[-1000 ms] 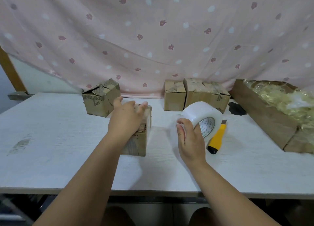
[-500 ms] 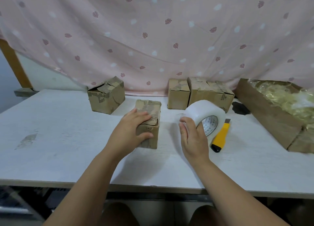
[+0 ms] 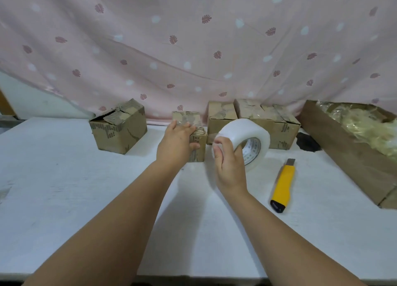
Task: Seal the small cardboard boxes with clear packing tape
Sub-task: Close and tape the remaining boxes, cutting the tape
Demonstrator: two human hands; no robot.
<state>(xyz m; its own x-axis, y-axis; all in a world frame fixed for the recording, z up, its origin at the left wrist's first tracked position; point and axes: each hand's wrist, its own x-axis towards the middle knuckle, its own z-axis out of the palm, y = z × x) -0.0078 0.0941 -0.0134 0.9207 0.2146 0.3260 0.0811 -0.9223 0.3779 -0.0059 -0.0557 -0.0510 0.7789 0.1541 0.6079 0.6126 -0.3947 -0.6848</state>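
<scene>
The left hand gripped a small cardboard box, fingers over its top and thumb on its front. Just beside it, the right hand clasped the clear tape roll above the white table. A yellow utility knife lay nearby; more boxes stood behind.

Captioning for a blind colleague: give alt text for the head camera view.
A person's left hand grips a small cardboard box on a white table while the right hand holds a roll of clear packing tape beside it. A yellow utility knife lies to the right, and more boxes stand behind, before a pink curtain.
</scene>
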